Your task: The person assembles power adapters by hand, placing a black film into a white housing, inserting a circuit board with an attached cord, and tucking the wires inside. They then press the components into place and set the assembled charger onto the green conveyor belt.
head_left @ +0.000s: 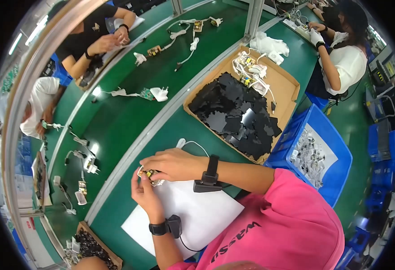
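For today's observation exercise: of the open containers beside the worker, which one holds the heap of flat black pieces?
The brown cardboard box, on the green table right of the conveyor. The blue plastic crate beside it holds small pale bagged parts instead.

A long green table [130, 112] fills the middle, with a grey rail [161, 121] running along it from seven o'clock up to one o'clock. A brown cardboard tray [292, 85] sits at one o'clock. A blue bin [336, 144] stands at three o'clock on a green floor [357, 121]. Bright lamps [35, 31] shine at ten o'clock. More blue bins [379, 144] stand far out at three o'clock.
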Available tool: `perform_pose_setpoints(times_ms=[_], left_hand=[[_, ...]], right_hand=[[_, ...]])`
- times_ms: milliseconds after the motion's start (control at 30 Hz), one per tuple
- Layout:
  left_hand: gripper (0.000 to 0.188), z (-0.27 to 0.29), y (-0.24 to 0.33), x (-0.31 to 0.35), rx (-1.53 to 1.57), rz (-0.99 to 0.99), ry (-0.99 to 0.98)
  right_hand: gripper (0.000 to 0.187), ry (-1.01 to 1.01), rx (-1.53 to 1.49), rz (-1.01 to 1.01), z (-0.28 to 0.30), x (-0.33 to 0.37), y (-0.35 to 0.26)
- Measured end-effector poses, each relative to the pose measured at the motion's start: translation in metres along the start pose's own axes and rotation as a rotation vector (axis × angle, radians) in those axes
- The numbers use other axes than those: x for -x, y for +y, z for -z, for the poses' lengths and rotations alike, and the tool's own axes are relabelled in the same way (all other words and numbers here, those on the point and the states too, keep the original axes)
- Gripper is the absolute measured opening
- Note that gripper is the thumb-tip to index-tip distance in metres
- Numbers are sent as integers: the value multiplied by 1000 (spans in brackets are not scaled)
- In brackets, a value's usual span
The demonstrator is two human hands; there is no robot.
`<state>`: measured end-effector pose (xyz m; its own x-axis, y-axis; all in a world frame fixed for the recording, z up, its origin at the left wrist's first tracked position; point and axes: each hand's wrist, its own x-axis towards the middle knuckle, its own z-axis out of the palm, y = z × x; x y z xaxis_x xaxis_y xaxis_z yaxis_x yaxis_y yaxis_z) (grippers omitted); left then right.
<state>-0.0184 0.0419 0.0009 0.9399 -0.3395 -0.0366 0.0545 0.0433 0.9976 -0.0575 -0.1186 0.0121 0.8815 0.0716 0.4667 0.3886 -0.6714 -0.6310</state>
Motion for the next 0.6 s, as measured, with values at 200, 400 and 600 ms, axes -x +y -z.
perform_pose_setpoints(times_ms=[200,400,600], left_hand=[[34,10,5,8,139,16,72],[40,13,9,4,403,4,-267],[31,23,-1,-3,247,-24,-123]], right_hand=[[26,-8,-106,116,-2,-11,-16],[33,-154,187,77,51,-11,-56],[32,-427,-13,0,94,-91,-40]])
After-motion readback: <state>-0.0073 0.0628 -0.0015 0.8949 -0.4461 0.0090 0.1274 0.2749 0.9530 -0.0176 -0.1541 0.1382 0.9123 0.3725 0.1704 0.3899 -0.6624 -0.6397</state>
